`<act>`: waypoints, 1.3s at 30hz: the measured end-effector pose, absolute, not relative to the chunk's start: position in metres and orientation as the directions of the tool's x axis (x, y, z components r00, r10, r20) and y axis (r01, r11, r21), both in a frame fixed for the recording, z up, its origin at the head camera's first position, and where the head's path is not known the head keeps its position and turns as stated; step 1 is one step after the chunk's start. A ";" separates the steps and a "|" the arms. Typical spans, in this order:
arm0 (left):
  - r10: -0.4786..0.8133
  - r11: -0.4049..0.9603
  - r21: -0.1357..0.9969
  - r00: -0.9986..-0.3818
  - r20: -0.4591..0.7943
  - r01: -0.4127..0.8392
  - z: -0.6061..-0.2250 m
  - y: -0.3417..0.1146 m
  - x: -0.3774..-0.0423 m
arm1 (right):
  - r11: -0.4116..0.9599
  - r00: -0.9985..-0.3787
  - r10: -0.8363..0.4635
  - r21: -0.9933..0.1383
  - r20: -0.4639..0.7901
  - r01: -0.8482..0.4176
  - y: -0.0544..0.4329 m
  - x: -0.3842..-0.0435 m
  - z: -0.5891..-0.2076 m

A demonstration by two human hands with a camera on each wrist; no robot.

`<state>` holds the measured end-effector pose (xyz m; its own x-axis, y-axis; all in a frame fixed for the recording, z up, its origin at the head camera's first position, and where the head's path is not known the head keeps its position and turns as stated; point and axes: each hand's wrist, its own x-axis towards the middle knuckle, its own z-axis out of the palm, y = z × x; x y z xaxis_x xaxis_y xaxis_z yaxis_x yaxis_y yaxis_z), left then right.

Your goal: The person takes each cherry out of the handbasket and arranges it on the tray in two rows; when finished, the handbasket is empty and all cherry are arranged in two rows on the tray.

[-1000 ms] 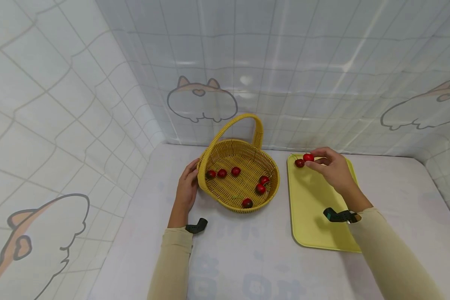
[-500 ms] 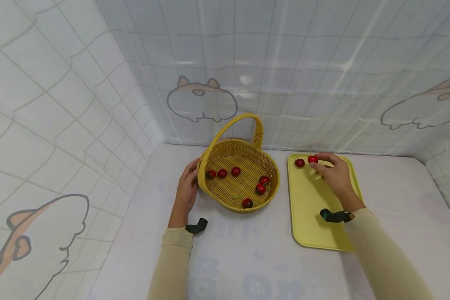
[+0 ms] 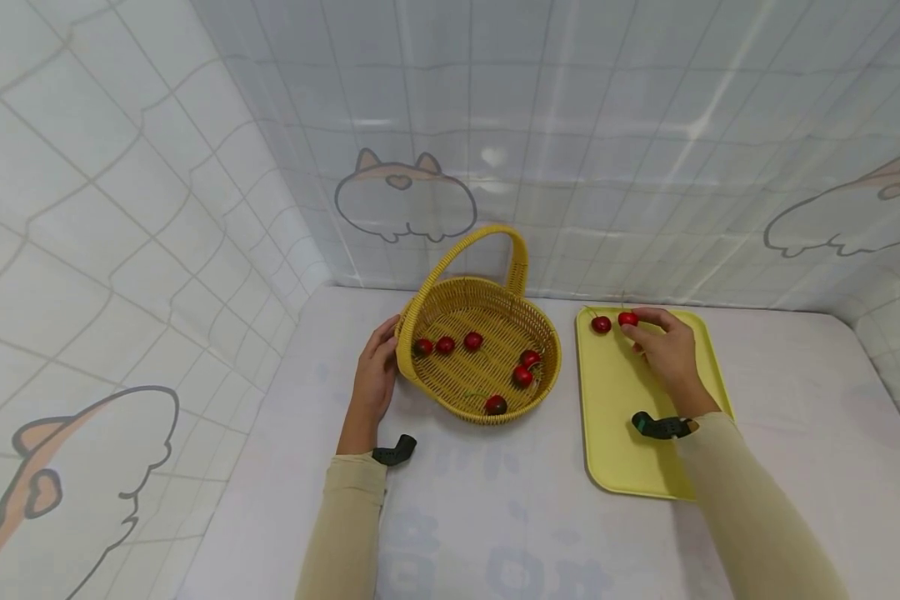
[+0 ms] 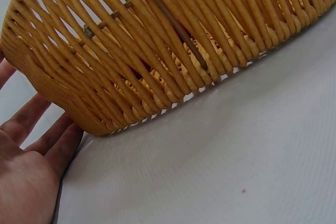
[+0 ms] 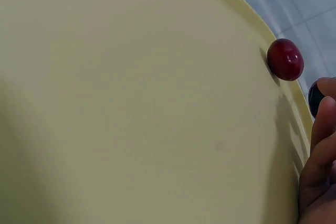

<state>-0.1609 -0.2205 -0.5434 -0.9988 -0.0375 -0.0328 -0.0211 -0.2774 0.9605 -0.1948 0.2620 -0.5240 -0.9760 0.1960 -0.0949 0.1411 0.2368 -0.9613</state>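
Note:
My right hand [image 3: 672,352] pinches a red cherry [image 3: 627,319] by thumb and fingertips over the tray's far edge. Just left of it another cherry [image 3: 601,324] with a stem lies on the yellow tray [image 3: 622,450]. In the right wrist view the pinched cherry [image 5: 314,99] looks dark and is partly covered by the fingers [image 5: 324,121]. My left hand [image 3: 375,379] rests against the left side of a yellow wicker basket [image 3: 450,287]. Its fairly straight fingers [image 4: 55,137] touch the woven wall in the left wrist view.
Several cherries lie inside the basket, including one near its front rim [image 3: 496,405]. A tall arched handle [image 3: 450,258] rises over the basket's left side. Basket and tray stand side by side on a white cloth [image 3: 487,500]. Tile-patterned sheeting [image 3: 570,167] rises behind them.
My right hand has shifted slightly right with the pinched cherry, opening a small gap to the cherry on the tray. The left hand and basket have stayed put.

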 end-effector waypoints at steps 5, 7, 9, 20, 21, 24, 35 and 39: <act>-0.043 -0.273 0.962 -0.998 -0.043 -0.029 -0.544 -0.220 -0.162 | 0.280 -0.971 0.206 -0.943 -0.125 0.181 0.262 -0.196 -0.525; -0.046 -0.273 0.961 -0.998 -0.043 -0.029 -0.544 -0.220 -0.162 | 0.309 -0.968 0.210 -0.931 -0.134 0.195 0.261 -0.196 -0.524; -0.048 -0.269 0.963 -0.998 -0.042 -0.027 -0.544 -0.220 -0.162 | 0.339 -0.966 0.217 -0.917 -0.143 0.212 0.261 -0.196 -0.525; -0.043 -0.271 0.962 -0.998 -0.044 -0.031 -0.543 -0.221 -0.162 | 0.395 -0.964 0.213 -0.888 -0.159 0.233 0.257 -0.195 -0.521; -0.040 -0.271 0.962 -0.998 -0.043 -0.030 -0.543 -0.221 -0.162 | 0.397 -0.964 0.211 -0.887 -0.160 0.235 0.257 -0.195 -0.521; -0.032 -0.274 0.961 -0.999 -0.037 -0.027 -0.543 -0.221 -0.161 | 0.402 -0.964 0.210 -0.884 -0.165 0.239 0.257 -0.195 -0.521; -0.029 -0.271 0.962 -0.999 -0.025 -0.017 -0.546 -0.222 -0.162 | 0.432 -0.969 0.204 -0.875 -0.142 0.219 0.257 -0.196 -0.524; -0.025 -0.265 0.964 -0.999 -0.023 -0.015 -0.546 -0.222 -0.162 | 0.441 -0.969 0.205 -0.871 -0.139 0.218 0.257 -0.196 -0.524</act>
<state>-0.1619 -0.2219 -0.5459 -0.9994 -0.0250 -0.0227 -0.0152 -0.2655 0.9640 -0.1959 0.2573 -0.5243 -0.9688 0.2052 -0.1388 0.2181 0.4408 -0.8707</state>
